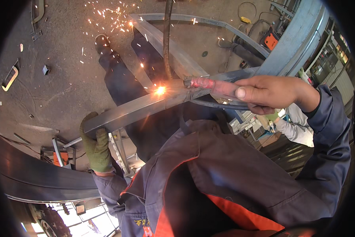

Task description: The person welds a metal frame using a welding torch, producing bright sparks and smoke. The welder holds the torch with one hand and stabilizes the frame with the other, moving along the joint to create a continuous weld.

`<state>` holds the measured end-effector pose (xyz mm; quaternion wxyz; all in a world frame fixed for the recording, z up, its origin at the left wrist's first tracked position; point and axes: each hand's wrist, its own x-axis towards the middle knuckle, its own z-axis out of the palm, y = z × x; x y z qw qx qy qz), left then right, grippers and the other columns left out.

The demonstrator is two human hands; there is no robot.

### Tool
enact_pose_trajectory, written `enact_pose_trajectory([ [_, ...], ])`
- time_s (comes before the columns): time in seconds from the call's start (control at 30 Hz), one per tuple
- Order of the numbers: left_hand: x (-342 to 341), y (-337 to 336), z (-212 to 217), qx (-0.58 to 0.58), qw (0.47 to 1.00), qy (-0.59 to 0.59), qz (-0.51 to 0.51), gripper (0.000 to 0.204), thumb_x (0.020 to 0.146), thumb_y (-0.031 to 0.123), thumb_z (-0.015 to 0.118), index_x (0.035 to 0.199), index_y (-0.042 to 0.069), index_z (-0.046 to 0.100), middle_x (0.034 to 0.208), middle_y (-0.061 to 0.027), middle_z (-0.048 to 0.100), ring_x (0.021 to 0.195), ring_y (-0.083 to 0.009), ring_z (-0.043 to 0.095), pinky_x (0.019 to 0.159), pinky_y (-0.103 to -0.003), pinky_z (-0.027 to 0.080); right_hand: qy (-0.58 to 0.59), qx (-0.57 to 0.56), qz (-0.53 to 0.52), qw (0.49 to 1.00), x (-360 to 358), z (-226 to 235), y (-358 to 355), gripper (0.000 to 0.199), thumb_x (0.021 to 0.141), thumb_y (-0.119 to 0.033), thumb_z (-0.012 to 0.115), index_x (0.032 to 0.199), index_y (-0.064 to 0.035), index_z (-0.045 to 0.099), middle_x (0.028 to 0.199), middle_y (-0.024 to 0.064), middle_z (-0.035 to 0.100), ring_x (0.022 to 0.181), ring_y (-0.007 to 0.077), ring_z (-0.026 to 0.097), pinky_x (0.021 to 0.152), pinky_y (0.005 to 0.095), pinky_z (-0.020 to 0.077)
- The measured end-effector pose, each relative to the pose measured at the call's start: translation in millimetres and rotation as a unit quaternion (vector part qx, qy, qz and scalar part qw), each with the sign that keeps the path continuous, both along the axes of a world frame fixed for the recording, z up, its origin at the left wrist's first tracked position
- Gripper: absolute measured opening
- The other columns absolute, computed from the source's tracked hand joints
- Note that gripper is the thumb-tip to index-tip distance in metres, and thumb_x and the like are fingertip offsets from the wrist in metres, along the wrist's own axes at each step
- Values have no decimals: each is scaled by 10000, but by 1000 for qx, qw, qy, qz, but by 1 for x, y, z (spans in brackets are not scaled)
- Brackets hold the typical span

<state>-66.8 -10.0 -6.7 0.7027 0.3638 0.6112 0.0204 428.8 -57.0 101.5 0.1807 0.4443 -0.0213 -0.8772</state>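
My left hand (96,144), in a green work glove, grips the near end of a long grey steel bar (134,110) that runs up to the right. My right hand (264,94), bare, is closed around a red-handled welding electrode holder (209,84). A bright arc (160,91) burns on the bar at the holder's tip, and sparks (114,17) scatter up and to the left. A black cable (167,35) rises from the holder toward the top of the picture.
My dark blue trousers and a shoe (102,41) stand on the concrete floor (55,91). Curved steel sections (193,17) lie beyond. An orange machine (270,40) sits at the upper right, a blue beam (300,39) beside it. A person in white (296,126) is at the right.
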Motion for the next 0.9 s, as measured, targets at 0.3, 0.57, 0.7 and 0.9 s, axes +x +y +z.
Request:
enact_pose_trajectory([
  [0.3, -4, -4, 3, -27, 999, 19, 8, 769, 969, 420, 839, 1537, 42, 483, 1507, -107, 572, 1355, -239, 584, 1161, -393, 474, 11, 8, -1, 1000, 2, 6, -13, 774, 1131, -654, 411, 1471, 31, 534, 644, -1, 484, 537, 85, 451, 501, 293, 388],
  [0.57, 7, 1, -7, 24, 999, 10, -28, 833, 955, 607, 783, 1497, 22, 541, 1321, -63, 644, 1096, -155, 614, 941, -317, 503, 13, 15, -19, 1000, 4, 0, -5, 764, 1138, -629, 424, 1485, 41, 542, 644, -13, 474, 541, 88, 457, 511, 297, 412],
  [0.7, 8, 0, -5, -2, 1000, 7, -7, 783, 962, 518, 813, 1505, 31, 529, 1340, -63, 643, 1141, -164, 619, 984, -332, 510, 13, 30, -12, 999, 8, -1, -11, 751, 1131, -643, 422, 1399, 40, 582, 657, 1, 497, 544, 91, 477, 505, 298, 414],
  [0.9, 1, -4, -11, -21, 999, -7, 27, 782, 955, 392, 863, 1548, 48, 486, 1433, -67, 621, 1255, -188, 614, 1087, -353, 491, 12, -9, 0, 1000, 15, -4, -15, 776, 1111, -679, 436, 1352, 46, 575, 660, 13, 507, 544, 92, 492, 494, 286, 407],
])
